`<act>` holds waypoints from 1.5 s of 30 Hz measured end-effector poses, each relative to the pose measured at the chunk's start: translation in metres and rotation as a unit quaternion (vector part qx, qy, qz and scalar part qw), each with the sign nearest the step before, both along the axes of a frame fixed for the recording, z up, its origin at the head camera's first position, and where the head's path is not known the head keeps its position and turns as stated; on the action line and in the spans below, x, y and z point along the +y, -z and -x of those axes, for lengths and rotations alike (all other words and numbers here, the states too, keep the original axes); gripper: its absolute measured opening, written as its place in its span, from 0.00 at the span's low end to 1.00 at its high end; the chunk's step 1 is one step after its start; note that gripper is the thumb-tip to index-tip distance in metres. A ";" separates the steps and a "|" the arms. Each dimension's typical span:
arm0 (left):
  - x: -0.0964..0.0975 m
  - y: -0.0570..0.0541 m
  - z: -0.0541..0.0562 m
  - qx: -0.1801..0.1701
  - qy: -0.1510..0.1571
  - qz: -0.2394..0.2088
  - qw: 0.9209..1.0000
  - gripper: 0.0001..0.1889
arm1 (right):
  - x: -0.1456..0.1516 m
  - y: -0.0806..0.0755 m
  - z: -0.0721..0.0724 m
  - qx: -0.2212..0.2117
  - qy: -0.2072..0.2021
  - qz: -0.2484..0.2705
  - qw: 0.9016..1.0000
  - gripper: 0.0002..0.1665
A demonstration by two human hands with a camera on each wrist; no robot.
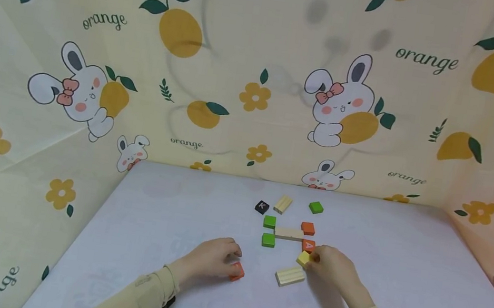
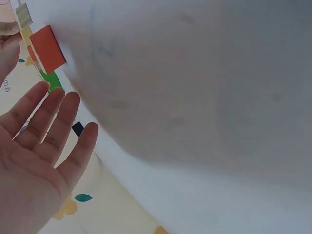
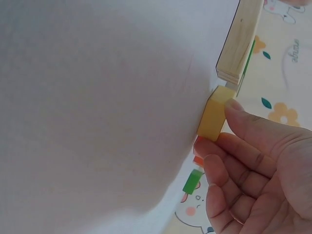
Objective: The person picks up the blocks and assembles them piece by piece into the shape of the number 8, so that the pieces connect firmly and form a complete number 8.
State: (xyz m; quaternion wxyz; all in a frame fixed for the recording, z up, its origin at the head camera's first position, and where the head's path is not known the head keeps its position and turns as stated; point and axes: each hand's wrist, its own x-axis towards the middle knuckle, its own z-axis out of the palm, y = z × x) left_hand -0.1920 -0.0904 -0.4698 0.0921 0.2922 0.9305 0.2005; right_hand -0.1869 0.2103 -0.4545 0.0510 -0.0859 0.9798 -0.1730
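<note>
Right hand (image 1: 333, 265) pinching the yellow block (image 1: 303, 259), left hand (image 1: 211, 259) loose by the red block (image 1: 237, 273).
On my head feed, the yellow block sits right of lower centre, between thumb and fingers, near a wooden block (image 1: 290, 277); the red block is at lower middle, and I cannot tell whether the left hand's relaxed fingers touch it.

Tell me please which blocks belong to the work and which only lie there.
Likely work:
yellow block, pinched by the right hand
orange block, at the left hand
grouped middle blocks

Likely lying about:
black K block
far wooden block
far green block
near wooden block (uncertain)
</note>
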 end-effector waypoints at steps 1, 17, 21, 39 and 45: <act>-0.002 0.000 0.000 -0.002 0.001 0.001 1.000 0.19 | 0.000 0.000 0.000 0.000 0.000 0.001 1.000 0.13; -0.010 0.002 -0.003 0.028 0.042 0.034 0.998 0.24 | 0.002 0.002 0.002 -0.009 0.007 0.003 1.000 0.12; -0.010 0.001 -0.001 0.028 0.048 0.031 0.998 0.22 | 0.002 0.001 0.002 -0.012 0.006 0.003 1.000 0.13; -0.007 0.004 -0.001 0.034 0.055 0.036 0.997 0.18 | 0.001 0.002 0.001 -0.015 0.007 0.007 1.000 0.13; -0.002 0.003 -0.002 0.049 0.058 0.032 0.997 0.17 | 0.001 0.001 0.000 -0.011 0.006 0.007 1.000 0.14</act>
